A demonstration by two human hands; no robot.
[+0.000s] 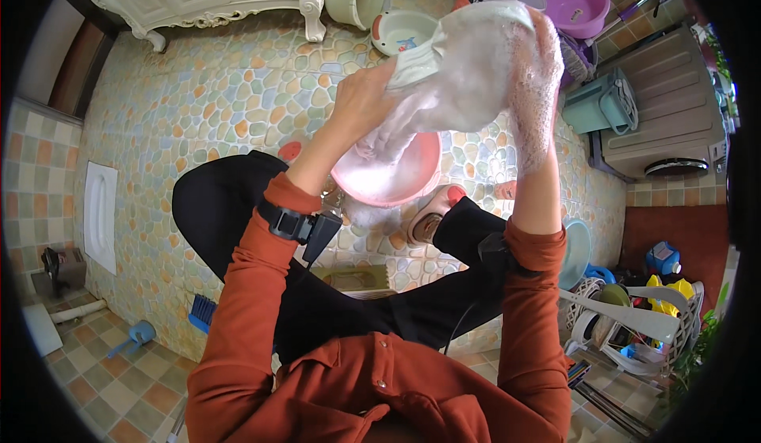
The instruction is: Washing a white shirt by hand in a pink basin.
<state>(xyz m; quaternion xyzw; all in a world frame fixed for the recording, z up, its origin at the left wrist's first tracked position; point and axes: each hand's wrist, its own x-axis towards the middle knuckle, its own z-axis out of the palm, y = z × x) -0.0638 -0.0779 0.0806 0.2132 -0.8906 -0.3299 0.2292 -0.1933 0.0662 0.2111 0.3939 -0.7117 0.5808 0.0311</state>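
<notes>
We are grasping the sudsy white cloth in our left grip and foamy right grip, lower folds hanging over the pink basin — ideally we should be working low, catching drips.

A: How are the arms arranged?
B: Both extend forward, the rust-red sleeves pushed up, baring part of the left forearm and right forearm.
A: And the left hand?
B: Back upward, fingers curled in a firm grip; the forearm slants inward toward the midline.
A: The right hand?
B: Raised farther forward, coated in white lather reaching down the forearm; finger detail is partly hidden.
A: The legs?
B: Bent, knees spread apart.
</notes>
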